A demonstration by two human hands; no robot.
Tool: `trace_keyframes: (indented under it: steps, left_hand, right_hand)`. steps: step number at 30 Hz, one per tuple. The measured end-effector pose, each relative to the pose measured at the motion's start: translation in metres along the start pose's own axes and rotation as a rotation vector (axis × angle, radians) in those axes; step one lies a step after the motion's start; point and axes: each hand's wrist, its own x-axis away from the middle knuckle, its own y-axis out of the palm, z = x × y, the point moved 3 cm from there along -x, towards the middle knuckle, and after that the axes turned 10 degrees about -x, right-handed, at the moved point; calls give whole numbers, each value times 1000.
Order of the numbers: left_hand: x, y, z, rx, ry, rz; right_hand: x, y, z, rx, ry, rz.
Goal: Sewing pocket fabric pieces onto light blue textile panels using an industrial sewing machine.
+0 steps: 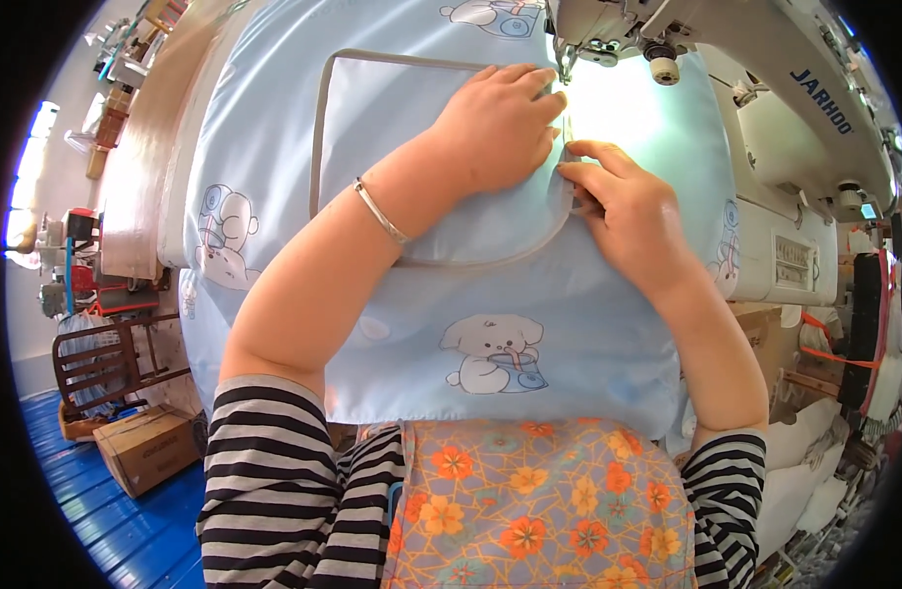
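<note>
A large light blue cloth [588, 324] printed with white puppies is spread under the sewing machine [726, 59]. On top of it lies a plain light blue fabric panel [392, 118] with grey edging and a rounded corner. My left hand [500, 128] rests on the panel, palm down and fingers spread, its fingertips close to the presser foot [565, 74]. Just nearer to me, my right hand [628, 211] pinches the panel's right edge between thumb and index finger. The other right fingers curl underneath, partly hidden. Bright lamp light washes out the cloth beside the needle area.
The machine's arm overhangs the upper right. At the left stand a brown metal-framed chair [102, 363] and a cardboard box [146, 447] on the blue floor [68, 491]. The big cloth hangs over the table's front onto my floral apron [539, 510].
</note>
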Motion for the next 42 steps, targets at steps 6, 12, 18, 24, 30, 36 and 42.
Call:
trace_keyframes:
  steps: [6,12,18,24,30,36,42]
  left_hand:
    - [21,-29,-20,213,-53,-199]
    - [110,-81,-38,155,-260,-103]
    - [170,-98,-51,75,-626,34]
    - [151,-96,-49,191,-783,-25]
    - [147,-92,-52,173,-882,-134]
    - [68,-73,-18,-95,-207,72]
    - [23,-27,17,191,178,43]
  right_hand:
    - [-1,4,5,88,-71,55]
    - [2,6,8,150,-141,91]
    - [3,8,9,145,-149,96]
    - [7,10,2,142,-143,82]
    - [8,9,-1,152,-186,91]
    - [8,6,1,68,-143,78]
    - [25,-2,-1,118,-137,1]
